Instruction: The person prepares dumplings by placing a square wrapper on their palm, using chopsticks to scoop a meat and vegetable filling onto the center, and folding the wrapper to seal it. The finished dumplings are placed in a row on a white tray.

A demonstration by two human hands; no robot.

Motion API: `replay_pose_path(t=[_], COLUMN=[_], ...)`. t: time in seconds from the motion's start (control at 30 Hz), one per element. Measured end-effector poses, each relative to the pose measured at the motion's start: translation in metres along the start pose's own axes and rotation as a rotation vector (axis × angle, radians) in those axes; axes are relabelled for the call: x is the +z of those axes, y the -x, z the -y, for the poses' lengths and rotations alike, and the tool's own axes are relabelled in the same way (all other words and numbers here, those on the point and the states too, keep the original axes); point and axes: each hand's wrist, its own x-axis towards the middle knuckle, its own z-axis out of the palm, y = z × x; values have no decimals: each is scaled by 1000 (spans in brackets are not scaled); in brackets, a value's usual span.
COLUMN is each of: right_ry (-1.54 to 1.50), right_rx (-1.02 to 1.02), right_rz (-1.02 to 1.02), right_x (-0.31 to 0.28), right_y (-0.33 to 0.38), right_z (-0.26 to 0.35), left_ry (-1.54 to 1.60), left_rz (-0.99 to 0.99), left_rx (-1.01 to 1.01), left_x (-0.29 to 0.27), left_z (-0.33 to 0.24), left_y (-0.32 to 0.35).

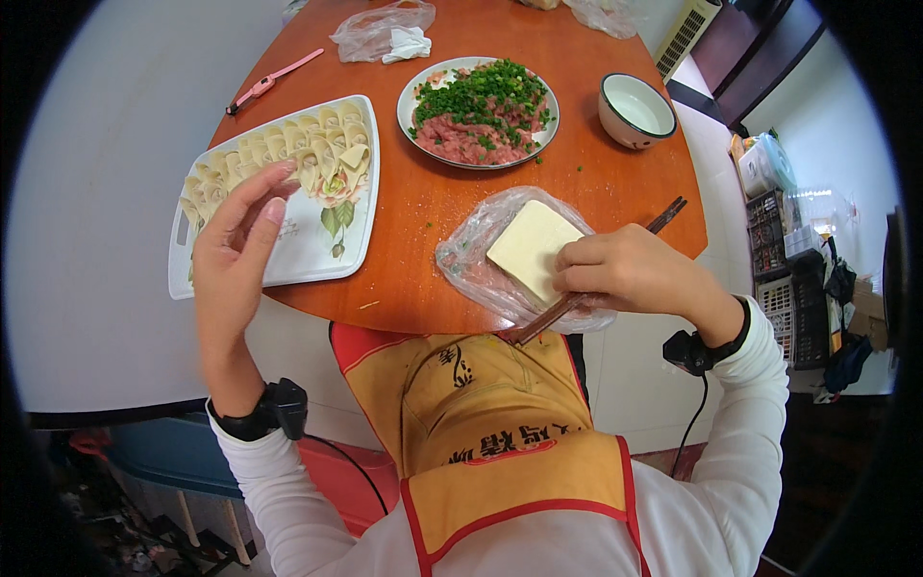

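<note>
Above the white tray (pixel 357 239) on the left, my left hand (pixel 236 236) is open, thumb and fingers apart with nothing between them. Rows of folded wontons (pixel 274 149) line the tray's far part, some of them hidden behind that hand. My right hand (pixel 635 274) is closed around dark wooden chopsticks (pixel 553 314), which slant from the far right toward the table's near edge. Its fingertips are at the right corner of a stack of square pale wrappers (pixel 535 245). The stack lies on a crumpled clear plastic bag (pixel 471 252).
A plate (pixel 406 113) of minced meat topped with chopped green onion (pixel 486 96) stands mid-table. To its right is a white bowl (pixel 636 111) with a dark rim. Farther back lie a pink-banded watch (pixel 260 88), a plastic bag (pixel 370 34) and a white tissue (pixel 408 44).
</note>
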Motion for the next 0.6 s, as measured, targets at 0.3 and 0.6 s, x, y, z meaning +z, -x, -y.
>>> replay_pose_path(t=[0.3, 0.6], right_ry=[286, -552], right_rx=[-165, 326], right_rz=[-65, -93], right_x=[7, -3], right_y=[3, -8], right_z=[5, -17], left_ry=[215, 505], left_rz=[59, 145], left_rx=[-33, -141], left_x=[19, 36], left_z=[-7, 2], left_y=[8, 9])
